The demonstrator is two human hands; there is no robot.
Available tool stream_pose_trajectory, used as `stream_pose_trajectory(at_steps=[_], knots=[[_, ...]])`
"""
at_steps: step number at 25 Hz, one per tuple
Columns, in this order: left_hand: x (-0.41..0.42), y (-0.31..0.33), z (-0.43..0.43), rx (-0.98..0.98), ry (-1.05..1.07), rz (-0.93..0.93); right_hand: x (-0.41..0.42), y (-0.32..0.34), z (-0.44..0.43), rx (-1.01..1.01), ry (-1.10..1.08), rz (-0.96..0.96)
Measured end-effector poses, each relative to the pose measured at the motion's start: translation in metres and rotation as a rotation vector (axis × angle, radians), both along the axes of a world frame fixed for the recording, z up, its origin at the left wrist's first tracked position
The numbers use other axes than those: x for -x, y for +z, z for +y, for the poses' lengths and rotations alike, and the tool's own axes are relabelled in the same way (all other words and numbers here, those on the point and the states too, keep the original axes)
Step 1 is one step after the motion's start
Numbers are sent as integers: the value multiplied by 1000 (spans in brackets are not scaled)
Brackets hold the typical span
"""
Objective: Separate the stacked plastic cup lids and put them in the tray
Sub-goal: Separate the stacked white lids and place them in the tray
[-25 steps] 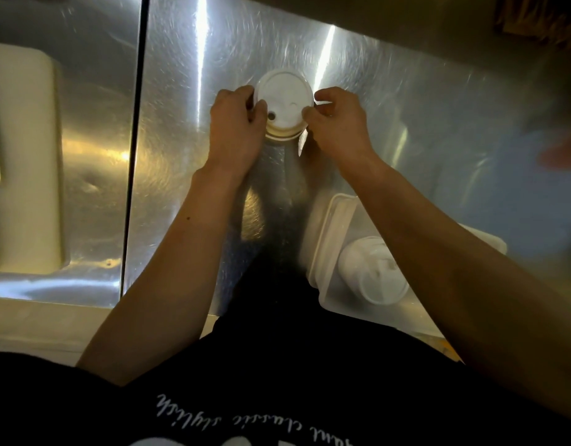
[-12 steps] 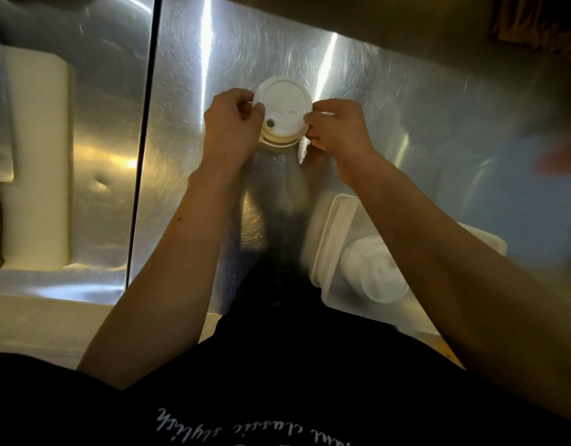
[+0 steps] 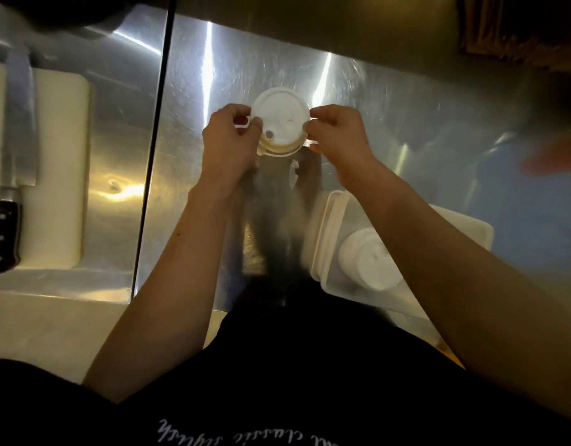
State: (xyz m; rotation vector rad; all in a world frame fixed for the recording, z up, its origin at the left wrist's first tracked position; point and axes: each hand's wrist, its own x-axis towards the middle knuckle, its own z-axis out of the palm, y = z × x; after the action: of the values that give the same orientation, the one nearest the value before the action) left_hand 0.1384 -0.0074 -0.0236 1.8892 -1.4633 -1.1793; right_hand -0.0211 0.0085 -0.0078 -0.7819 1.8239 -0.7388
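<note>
A stack of white plastic cup lids (image 3: 280,120) is held up over the steel counter, its top face with a small round hole turned toward me. My left hand (image 3: 230,141) pinches the stack's left edge and a small tab. My right hand (image 3: 337,136) pinches the right edge. A clear plastic tray (image 3: 322,239) sits at the near right, partly hidden under my right forearm. Inside it lie white lids (image 3: 369,262), piled together.
The steel counter (image 3: 194,91) has a dark seam (image 3: 155,149) running front to back. Left of it a white cutting board (image 3: 57,169) carries a cleaver with a dark handle (image 3: 7,201). A blurred blue and red shape (image 3: 535,194) lies at far right.
The lid stack and both hands have shifted slightly nearer in view; my left fingers now show a small tab at the stack's edge. The view moved, bringing the cleaver into sight.
</note>
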Motion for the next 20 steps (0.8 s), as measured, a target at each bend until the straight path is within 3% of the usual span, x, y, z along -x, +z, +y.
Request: stream_pose_trajectory(at_steps=[20], knots=[[61, 68, 102, 87, 1, 111, 59, 37, 104, 203, -127, -6]])
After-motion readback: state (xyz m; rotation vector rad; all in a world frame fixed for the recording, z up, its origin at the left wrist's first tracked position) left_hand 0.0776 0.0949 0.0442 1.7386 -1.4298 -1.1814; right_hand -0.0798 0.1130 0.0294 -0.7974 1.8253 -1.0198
